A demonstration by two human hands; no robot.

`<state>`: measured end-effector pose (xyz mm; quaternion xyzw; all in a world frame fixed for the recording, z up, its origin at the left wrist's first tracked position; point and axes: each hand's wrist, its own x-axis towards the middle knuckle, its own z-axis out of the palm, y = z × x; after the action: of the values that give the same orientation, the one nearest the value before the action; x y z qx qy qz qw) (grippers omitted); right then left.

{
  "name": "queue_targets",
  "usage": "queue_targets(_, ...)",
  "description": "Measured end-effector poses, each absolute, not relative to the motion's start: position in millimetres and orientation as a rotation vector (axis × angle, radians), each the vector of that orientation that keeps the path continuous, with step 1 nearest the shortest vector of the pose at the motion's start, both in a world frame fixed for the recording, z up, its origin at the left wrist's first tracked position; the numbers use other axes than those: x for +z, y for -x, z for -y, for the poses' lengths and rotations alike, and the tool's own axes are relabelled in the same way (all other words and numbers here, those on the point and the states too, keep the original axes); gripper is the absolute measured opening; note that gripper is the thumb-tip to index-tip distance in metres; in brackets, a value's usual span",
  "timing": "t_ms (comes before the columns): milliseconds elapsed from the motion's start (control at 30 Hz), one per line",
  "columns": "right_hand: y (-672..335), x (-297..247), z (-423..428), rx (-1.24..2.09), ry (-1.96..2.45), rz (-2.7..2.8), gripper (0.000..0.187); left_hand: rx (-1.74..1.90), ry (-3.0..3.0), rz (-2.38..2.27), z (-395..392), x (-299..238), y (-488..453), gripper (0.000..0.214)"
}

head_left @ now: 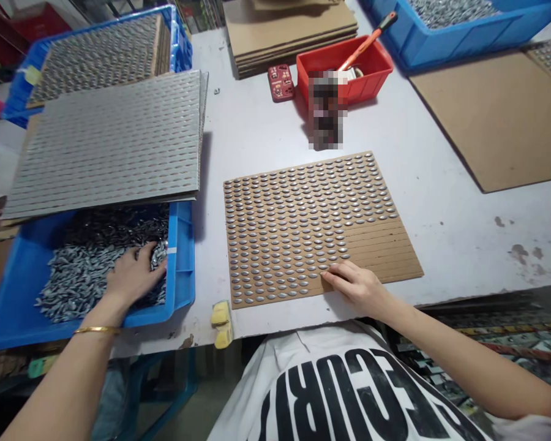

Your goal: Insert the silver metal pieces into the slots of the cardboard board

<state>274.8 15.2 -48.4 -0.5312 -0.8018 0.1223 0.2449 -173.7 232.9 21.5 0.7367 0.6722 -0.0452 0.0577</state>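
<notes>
My left hand (135,272) reaches into a blue bin (182,257), its fingers apart among many small grey metal pieces (80,269). Some of its fingertips are sunk in the heap. Over the front edge of a brown cardboard sheet (381,251), my right hand (356,285) pinches thumb and fingers together at the sheet's surface. A small grey oval piece appears to be at those fingertips, mostly hidden. Similar grey oval pieces (284,226) lie in slanting rows over most of the sheet. Bare, lined cardboard shows at its front right.
A stack of filled sheets (114,144) overhangs the left bin. Behind the sheet are a red tray (367,86) with an orange-handled tool (365,46), a dark red device (281,83) and stacked cardboard (294,30). Yellow blocks (221,324) sit at the front edge; another blue bin (472,43) stands back right.
</notes>
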Motion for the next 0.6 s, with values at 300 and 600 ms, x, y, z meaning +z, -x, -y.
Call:
queue_targets(300, -317.5, -17.3, -50.1, 0.220, 1.508, 2.063, 0.029, -0.688, -2.463, -2.103, -233.2, 27.6, 163.3, 0.062)
queue_targets(600, -390.9, -21.5, -188.6, -0.296, 1.666, 2.285, 0.037, -0.443, -2.199, -2.238, -235.0, 39.7, 160.4, 0.035)
